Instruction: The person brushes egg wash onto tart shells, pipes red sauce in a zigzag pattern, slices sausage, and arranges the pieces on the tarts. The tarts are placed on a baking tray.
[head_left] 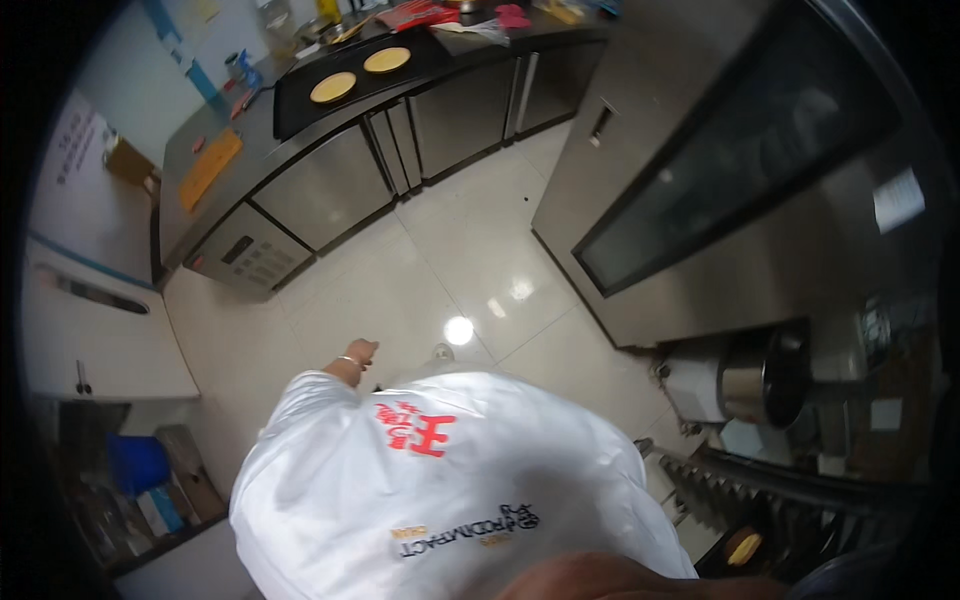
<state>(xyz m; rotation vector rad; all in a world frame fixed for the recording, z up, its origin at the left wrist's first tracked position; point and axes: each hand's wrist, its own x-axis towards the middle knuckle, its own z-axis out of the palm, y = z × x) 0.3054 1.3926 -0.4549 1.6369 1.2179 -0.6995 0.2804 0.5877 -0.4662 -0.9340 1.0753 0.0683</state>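
A big steel oven (pixel 740 170) with a dark glass door stands right of and above the white jacket (pixel 450 500). A long steel counter (pixel 320 190) runs well above the jacket, across the pale tiled floor (pixel 450 250), and carries a black griddle (pixel 300 110) with two yellow pancakes (pixel 333 87). The jacket fills the lower middle. It looks soft and light and is best gripped at a sleeve or hem. The left hand (pixel 360 351) sticks out just above its left shoulder, loosely curled and empty. The right hand is out of sight.

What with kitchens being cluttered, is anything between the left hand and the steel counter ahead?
Nothing visible does. Only bare, glossy floor tiles lie between the left hand and the steel counter.
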